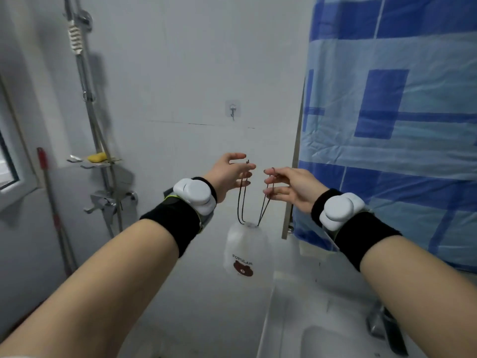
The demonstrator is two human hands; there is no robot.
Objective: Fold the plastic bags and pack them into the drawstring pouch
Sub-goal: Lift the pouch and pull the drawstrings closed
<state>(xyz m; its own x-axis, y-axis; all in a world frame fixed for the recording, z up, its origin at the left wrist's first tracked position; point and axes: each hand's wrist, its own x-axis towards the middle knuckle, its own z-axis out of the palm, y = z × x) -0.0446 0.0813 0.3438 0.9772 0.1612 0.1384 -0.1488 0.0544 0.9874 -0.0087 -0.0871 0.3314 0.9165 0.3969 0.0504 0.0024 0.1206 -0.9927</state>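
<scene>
— Two hands are sharing the load: your left hand (229, 174) is pinching one dark cord loop (242, 195) with the other fingers spread, and your right hand (289, 188) is hooking the other loop on curled fingers.

— And the drawstring pouch (246, 250)?

— It is hanging below them, mouth cinched, in front of the white wall (180, 73). I judge you are heading for the wall hook (233, 109) above, so be bringing both loops together before lifting.

— Plastic bags?

— I am seeing none loose.
</scene>
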